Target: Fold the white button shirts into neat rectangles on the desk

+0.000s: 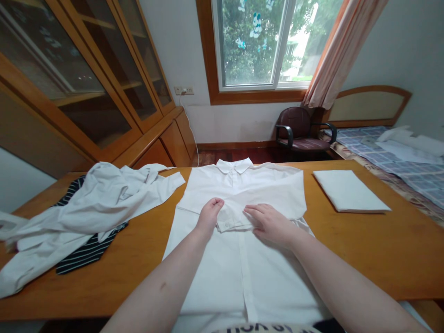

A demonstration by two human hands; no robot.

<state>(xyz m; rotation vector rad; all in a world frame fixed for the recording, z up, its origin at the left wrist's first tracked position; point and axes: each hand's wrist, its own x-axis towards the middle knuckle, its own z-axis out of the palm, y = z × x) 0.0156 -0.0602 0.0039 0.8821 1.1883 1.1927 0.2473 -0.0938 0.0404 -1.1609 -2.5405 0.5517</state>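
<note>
A white collared shirt (222, 263) lies spread front side up on the wooden table, its collar toward the window. Its sleeves are folded in across the chest, and a cuff lies between my hands. My left hand (210, 213) pinches the fabric at the left side of that cuff, thumb and fingers together. Resting on the sleeve to the right of the cuff, my right hand (268, 223) has its fingers stretched out flat. The shirt's lower hem reaches past the near table edge, close to my body.
A crumpled white shirt (104, 199) lies at the table's left, over a black striped tie (92, 253). A flat white folded item (350, 190) is on the right of the wooden table (391, 245). Beyond stand an armchair (301, 129), a bed (398, 152) and a glass-fronted cabinet (114, 143).
</note>
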